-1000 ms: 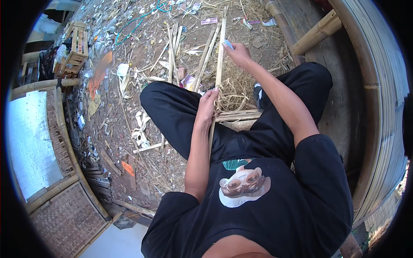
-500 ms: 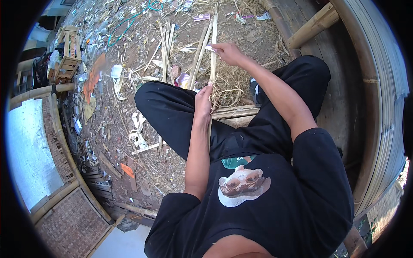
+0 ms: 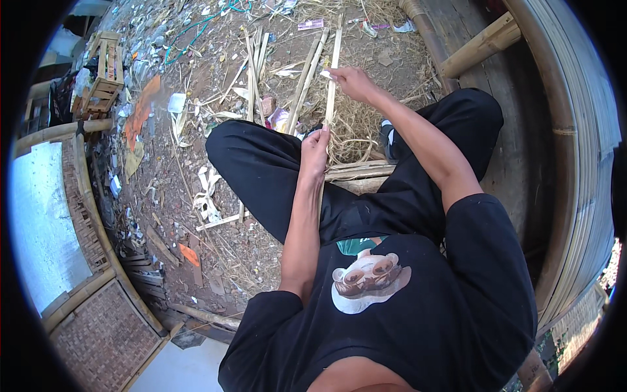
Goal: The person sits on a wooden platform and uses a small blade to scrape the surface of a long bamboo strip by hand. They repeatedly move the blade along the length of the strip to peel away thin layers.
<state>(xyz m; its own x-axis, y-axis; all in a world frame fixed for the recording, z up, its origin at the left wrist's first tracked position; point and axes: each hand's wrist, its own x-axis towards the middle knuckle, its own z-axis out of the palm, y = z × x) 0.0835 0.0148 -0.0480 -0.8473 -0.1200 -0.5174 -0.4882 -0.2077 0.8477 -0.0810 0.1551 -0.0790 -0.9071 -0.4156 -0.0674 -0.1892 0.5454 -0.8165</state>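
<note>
A long, pale bamboo strip point(image 3: 332, 98) stretches away from my lap over the straw-strewn ground. My left hand point(image 3: 315, 151) is closed around its near part, with the strip's lower end running back along my forearm. Farther up, my right hand point(image 3: 353, 83) is closed at the strip. A small pale flat piece point(image 3: 326, 74) sticks out from its fingers on the left side; whether it is a blade or a shaving is too small to tell. Curly bamboo shavings point(image 3: 349, 140) lie heaped beneath the strip, between my legs.
More bamboo strips point(image 3: 305, 81) lean at my left knee. Split bamboo pieces point(image 3: 359, 173) lie in front of my lap. Litter covers the ground to the left, with a wooden crate point(image 3: 108, 75) beyond. A bamboo rail point(image 3: 480, 46) and wooden planks point(image 3: 516, 176) stand close on my right.
Both hands and the bamboo strip have shifted slightly to the right in the picture. The strip tilts a little more to the right; both hands keep their grip.
</note>
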